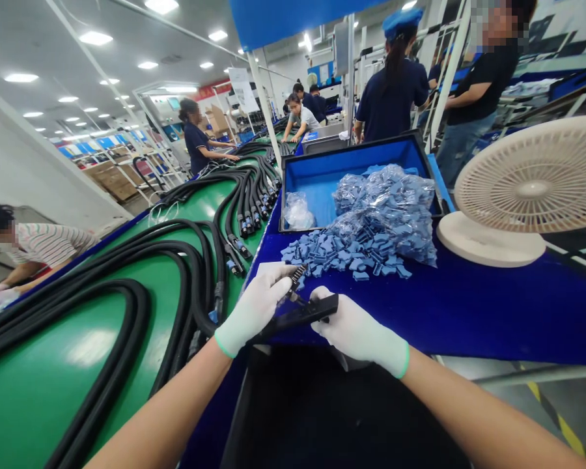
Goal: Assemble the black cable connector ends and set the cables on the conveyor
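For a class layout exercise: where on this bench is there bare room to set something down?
Bare blue mat lies between the fan and right hand. Crowded: the loose blue parts and bags, and the green belt under black cables.

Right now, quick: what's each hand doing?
Left hand: closed, holding a small black toothed part.
Right hand: closed, holding a flat black plastic piece.
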{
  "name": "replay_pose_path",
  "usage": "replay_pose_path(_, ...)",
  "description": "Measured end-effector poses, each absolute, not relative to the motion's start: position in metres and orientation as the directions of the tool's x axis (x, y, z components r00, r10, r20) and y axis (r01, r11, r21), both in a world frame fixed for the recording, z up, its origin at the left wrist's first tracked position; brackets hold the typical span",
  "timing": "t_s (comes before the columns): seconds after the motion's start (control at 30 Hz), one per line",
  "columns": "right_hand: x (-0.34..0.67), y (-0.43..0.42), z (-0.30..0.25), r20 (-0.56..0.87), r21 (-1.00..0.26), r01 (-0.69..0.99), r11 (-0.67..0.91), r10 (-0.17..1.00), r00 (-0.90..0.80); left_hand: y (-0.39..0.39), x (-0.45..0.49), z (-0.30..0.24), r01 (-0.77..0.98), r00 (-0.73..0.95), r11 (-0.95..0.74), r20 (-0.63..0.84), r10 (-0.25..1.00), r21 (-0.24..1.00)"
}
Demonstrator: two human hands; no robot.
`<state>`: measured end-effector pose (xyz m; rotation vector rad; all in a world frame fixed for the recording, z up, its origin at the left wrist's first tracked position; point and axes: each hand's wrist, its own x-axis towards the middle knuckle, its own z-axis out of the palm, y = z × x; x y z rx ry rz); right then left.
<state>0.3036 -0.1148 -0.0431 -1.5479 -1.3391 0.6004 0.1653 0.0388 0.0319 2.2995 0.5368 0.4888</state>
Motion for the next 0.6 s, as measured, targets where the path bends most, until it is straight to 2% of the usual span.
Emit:
replay_pose_path(0.1, 0.306, -0.117, -0.045, 0.215, -0.933, 0.334, 0.135, 0.952, 0.216, 0.029, 0.168, 0.031, 0.251, 0.831, -0.663, 0.193, 0.521, 0.705)
replay_pose_path(0.17, 0.307, -0.115, -0.05, 0.265, -0.919, 0.343, 0.193, 0.948, 0.177, 0.022, 0.17, 0.031, 0.269, 0.818, -0.694, 0.221, 0.531, 0.668)
replay_pose_path(0.3, 0.309, -0.102, -0.064, 0.389, -0.79, 0.576, 0.212, 0.899, 0.203, 0.017, 0.174, 0.031, 0.315, 0.789, -0.724, 0.255, 0.559, 0.614)
replay_pose_path(0.47, 0.308, -0.091, -0.071, 0.429, -0.648, 0.753, 0.119, 0.873, 0.232, 0.028, 0.177, 0.027, 0.351, 0.77, -0.69, 0.225, 0.597, 0.633)
replay_pose_path(0.6, 0.322, -0.103, -0.062, 0.438, -0.509, 0.843, 0.175, 0.896, 0.078, 0.038, 0.174, 0.021, 0.311, 0.742, -0.638, 0.24, 0.626, 0.704)
